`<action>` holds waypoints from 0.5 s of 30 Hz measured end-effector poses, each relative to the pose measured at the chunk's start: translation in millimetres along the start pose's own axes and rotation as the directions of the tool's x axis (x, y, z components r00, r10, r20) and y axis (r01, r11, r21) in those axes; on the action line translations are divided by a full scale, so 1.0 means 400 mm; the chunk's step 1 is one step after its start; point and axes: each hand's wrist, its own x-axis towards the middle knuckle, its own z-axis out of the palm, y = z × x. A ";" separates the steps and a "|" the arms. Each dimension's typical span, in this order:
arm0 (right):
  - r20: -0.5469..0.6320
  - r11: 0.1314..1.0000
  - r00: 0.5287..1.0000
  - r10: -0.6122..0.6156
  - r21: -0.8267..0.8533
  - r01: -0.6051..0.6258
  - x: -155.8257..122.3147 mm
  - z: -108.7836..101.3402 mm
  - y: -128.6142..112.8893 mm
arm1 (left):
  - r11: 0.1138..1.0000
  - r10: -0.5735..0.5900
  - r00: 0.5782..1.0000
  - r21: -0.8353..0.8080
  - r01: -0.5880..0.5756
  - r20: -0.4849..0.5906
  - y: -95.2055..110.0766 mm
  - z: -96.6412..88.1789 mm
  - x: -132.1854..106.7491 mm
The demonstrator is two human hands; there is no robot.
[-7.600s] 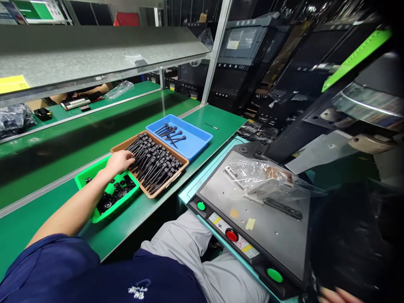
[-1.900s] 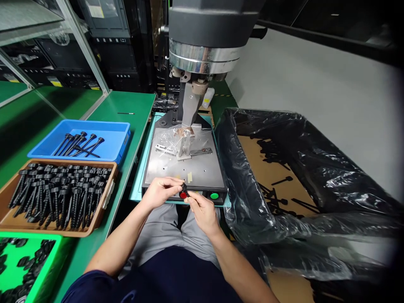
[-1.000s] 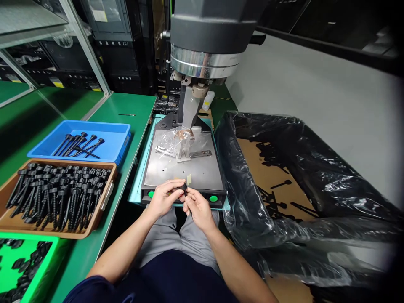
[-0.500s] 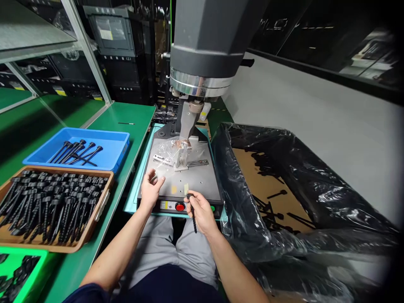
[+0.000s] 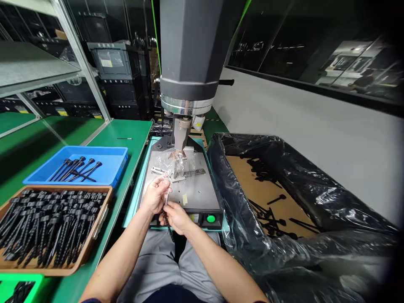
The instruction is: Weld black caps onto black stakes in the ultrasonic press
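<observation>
My left hand point(image 5: 155, 194) is closed over the front of the machine's plate, its thumb and fingers pinching the near edge of a clear plastic film point(image 5: 161, 160). That film lies crumpled over the metal fixture point(image 5: 179, 168) beneath the machine's head. Just right of and below it, my right hand point(image 5: 177, 218) is closed around a black ribbed strip point(image 5: 168, 229) that hangs downward from the fingers. The strip's upper end is hidden behind the fingers. Both hands are close together, nearly touching.
To the left stand a blue tray point(image 5: 121, 158) and a brown tray point(image 5: 109, 202) of black ribbed parts, with a green tray point(image 5: 38, 280) below. A plastic-lined box point(image 5: 315, 185) with loose black parts is on the right. A green button point(image 5: 211, 218) sits on the machine's front.
My left hand has gone from open to closed on the film's edge. My right hand has moved left beside it, still holding the black strip. The camera view has tilted up.
</observation>
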 end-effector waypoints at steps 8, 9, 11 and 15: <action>-0.171 0.872 0.855 -0.489 -0.096 0.480 0.123 0.007 -0.127 | 0.997 0.003 1.000 -0.075 -0.004 -0.009 0.050 0.022 -0.026; -0.186 0.837 0.817 -0.546 -0.162 0.522 0.127 -0.004 -0.150 | 0.998 0.005 1.000 -0.063 -0.006 -0.014 0.050 0.021 -0.030; -0.195 0.747 0.733 -0.652 -0.330 0.577 0.128 -0.023 -0.192 | 0.999 0.009 1.000 -0.042 -0.010 -0.015 0.048 0.020 -0.034; -0.182 0.487 0.516 -0.837 -0.677 0.552 0.120 -0.051 -0.256 | 1.000 0.025 1.000 -0.008 -0.025 -0.003 0.042 0.019 -0.032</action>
